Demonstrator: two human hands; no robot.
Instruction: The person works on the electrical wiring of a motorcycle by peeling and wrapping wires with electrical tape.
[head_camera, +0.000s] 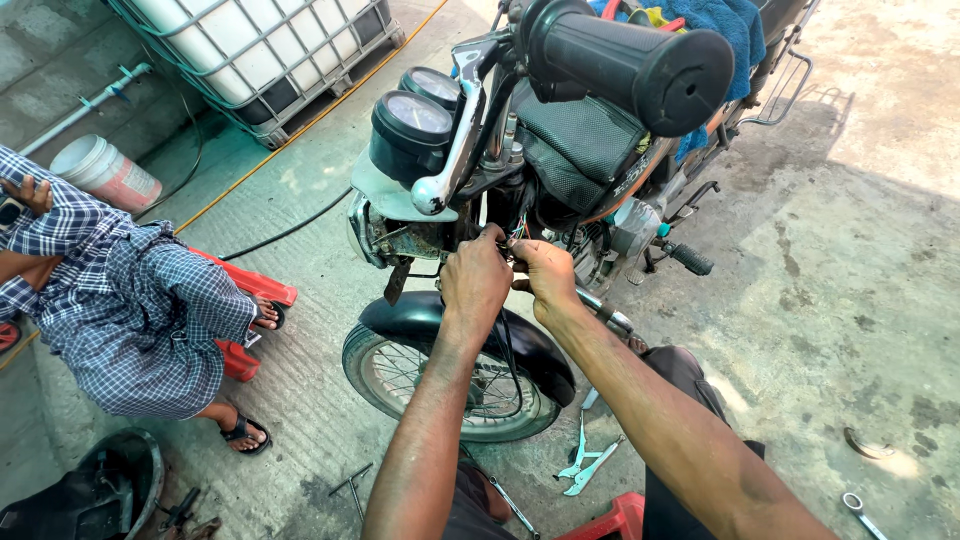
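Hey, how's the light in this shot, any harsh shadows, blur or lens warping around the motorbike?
Head view: hard daylight, with the black motorcycle casting a dark shadow on the grey concrete floor; sun glints off the chrome brake lever. The wide lens bulges the near black rubber handlebar grip, which looks oversized. Left hand and right hand at the wiring look sharp, without motion blur.

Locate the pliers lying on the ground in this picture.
In the head view, the pliers lie open on the concrete floor, low and right of centre, just right of the motorcycle's front wheel and below the person's right forearm.
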